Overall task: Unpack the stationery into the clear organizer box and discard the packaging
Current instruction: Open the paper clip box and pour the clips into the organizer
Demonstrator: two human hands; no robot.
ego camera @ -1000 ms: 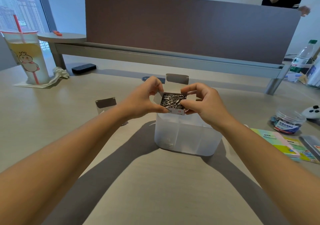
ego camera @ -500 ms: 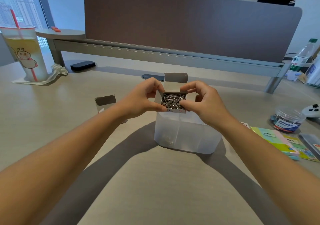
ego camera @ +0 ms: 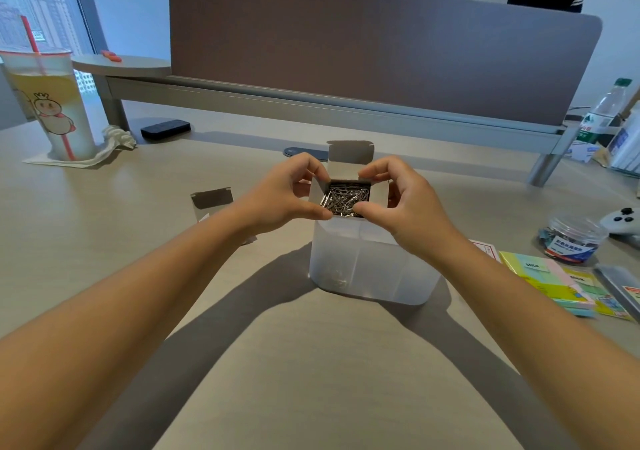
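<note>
Head view: a small carton (ego camera: 346, 181) of paper clips (ego camera: 345, 199) is held at the centre of the frame, just above the organizer (ego camera: 367, 269), with its lid flap standing upright at the far side. The carton's left edge is pinched by the left hand (ego camera: 280, 195), thumb in front and fingers curled behind. Its right edge is pinched the same way by the right hand (ego camera: 407, 204). The translucent organizer is seen standing on the desk (ego camera: 311, 363), a few clips lying in its near-left compartment. Another opened carton (ego camera: 211, 202) is seen left of centre, partly hidden by the left forearm. Sticky notes (ego camera: 543, 281) and a jar (ego camera: 573, 240) are placed at the right edge; a cup (ego camera: 52, 103) stands at the upper left.
</note>
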